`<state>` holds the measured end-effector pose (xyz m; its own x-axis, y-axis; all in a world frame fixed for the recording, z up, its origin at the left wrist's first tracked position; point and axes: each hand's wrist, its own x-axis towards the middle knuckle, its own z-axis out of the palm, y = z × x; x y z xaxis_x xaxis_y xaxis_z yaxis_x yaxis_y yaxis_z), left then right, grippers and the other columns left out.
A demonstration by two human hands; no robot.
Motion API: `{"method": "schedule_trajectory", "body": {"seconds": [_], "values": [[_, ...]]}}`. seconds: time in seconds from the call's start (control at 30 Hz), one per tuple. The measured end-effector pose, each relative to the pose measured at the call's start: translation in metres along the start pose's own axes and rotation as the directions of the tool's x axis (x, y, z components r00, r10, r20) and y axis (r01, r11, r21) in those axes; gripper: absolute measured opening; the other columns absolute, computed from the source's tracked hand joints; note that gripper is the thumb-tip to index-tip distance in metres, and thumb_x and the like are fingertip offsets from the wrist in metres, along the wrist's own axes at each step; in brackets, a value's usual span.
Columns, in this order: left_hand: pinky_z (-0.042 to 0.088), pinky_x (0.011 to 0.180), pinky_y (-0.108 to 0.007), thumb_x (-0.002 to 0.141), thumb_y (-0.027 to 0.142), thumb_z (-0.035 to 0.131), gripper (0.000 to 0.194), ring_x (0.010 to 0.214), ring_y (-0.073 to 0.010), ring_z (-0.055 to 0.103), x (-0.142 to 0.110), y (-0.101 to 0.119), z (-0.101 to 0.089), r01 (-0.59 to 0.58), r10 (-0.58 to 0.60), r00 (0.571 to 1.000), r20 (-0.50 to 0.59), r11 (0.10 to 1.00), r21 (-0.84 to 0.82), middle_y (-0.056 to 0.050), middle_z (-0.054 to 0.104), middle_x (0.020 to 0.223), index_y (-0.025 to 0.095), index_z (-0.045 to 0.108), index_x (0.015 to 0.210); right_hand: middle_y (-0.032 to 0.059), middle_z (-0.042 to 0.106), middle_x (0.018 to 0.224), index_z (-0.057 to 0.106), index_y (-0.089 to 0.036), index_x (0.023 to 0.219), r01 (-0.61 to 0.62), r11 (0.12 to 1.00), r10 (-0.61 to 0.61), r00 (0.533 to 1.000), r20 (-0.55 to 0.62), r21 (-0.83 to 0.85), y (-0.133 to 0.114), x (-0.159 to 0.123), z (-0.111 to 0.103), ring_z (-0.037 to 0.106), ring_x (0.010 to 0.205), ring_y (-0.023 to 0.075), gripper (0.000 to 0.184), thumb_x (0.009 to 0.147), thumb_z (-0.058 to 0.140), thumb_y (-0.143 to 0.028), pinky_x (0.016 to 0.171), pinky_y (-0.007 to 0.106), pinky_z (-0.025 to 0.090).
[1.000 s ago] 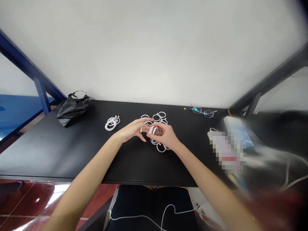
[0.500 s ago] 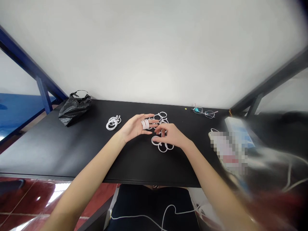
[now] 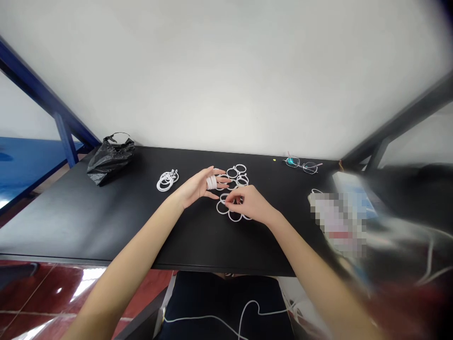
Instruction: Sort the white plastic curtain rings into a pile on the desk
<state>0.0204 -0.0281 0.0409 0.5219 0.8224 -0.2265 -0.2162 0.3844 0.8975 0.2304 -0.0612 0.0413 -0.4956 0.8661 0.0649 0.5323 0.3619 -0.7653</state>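
White plastic curtain rings (image 3: 241, 168) lie in a loose single-layer group mid-table, nearer the rear edge than the front edge, with several touching or overlapping. Left hand (image 3: 193, 188) hovers at the group's left side, palm turned up, fingers (image 3: 219, 173) extended and slightly apart, with a stack of rings (image 3: 211, 182) wrapped around them. Right hand (image 3: 249, 204) is over the group's front part, its thumb and forefinger together at a ring (image 3: 222, 206); they touch it, but whether they clamp it can't be resolved. A smaller bundle of rings (image 3: 166, 181) sits left of the left hand, just beyond its wrist. Black plastic bag (image 3: 111, 161) is further left, near the rear edge of the black table (image 3: 63, 226), with a wide gap between it and the bundle. Eyeglasses (image 3: 302, 165) lie near the rear edge, right of the group and well apart from it. A pixelated object (image 3: 338, 224), too obscured to identify, is near the table's right end. Rear edge meets a white wall (image 3: 226, 80). Front edge is well in front of both hands, giving ample room to move toward it.
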Motion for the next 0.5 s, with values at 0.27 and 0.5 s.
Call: {"method": "schedule_trajectory", "body": {"seconds": [0.27, 0.5], "values": [[0.057, 0.062, -0.032, 0.093, 0.049, 0.049, 0.044, 0.1, -0.0279, 0.067, 0.001, 0.001, -0.002, 0.003, -0.003, 0.994, -0.113, 1.0, 0.0, -0.018, 0.069, 0.111, 0.014, 0.057, 0.119, 0.0043, 0.071, 0.075, 0.073, -0.018, 0.077, 0.07, 0.944, 0.076, 0.905, -0.42, 0.324, 0.01, 0.008, -0.001, 0.059, 0.061, 0.0137, 0.013, 0.076, 0.072, -0.03, 0.053, 0.026, 0.043], [0.057, 0.053, -0.028, 0.094, 0.053, 0.041, 0.05, 0.091, -0.0244, 0.068, 0.002, -0.002, 0.0, 0.052, -0.032, 0.997, 0.073, 0.957, -0.287, -0.018, 0.067, 0.114, 0.013, 0.059, 0.118, 0.0051, 0.075, 0.087, 0.074, -0.021, 0.08, 0.155, 0.937, -0.008, 0.905, -0.424, 0.313, 0.004, 0.007, 0.012, 0.067, 0.073, 0.0178, 0.009, 0.078, 0.071, -0.03, 0.059, 0.028, 0.05]]}}
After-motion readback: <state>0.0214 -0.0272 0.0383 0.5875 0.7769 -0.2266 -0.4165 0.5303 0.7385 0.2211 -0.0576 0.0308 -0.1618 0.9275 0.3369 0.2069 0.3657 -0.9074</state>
